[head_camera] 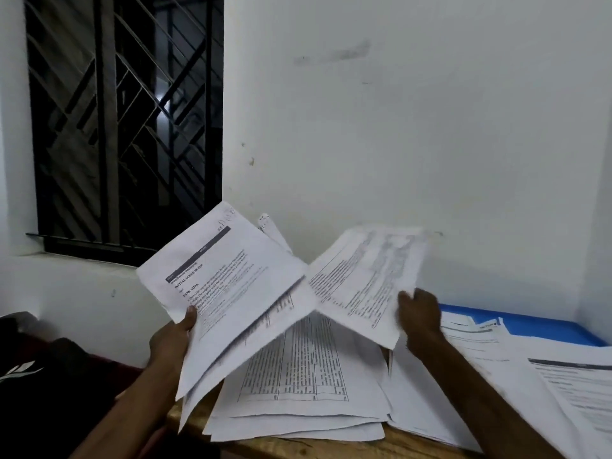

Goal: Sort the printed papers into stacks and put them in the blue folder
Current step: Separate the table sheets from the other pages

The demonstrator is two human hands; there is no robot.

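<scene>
The fingers (192, 315) of the left hand (172, 339) are clamped on the lower edge of a sheaf (231, 293) of printed pages at centre left of the frame, thumb on the top page and the rest hidden behind. The top page carries a dark header bar and bold headings, and the sheaf is raised and tilted up toward the window. The right hand (420, 321), at centre right, pinches the near corner of a sheet (367, 279) of dense tabular print, thumb on its face, the rest behind it. The sheet is blurred and lifted clear of the papers below, its inner edge passing behind the sheaf's. Under both hands, at lower centre, a loose pile (298, 379) of printed tables lies fanned on the wooden surface (364, 447). To its right, more papers (563, 385) spread flat toward the lower right corner, the farthest of them overlapping the near edge of the blue folder (536, 323). The folder lies flat at the right edge of the frame, up against the wall (414, 127). A barred window (122, 120), dark outside, fills the upper left, and black cloth (43, 376) with white marks sits in the lower left corner.
</scene>
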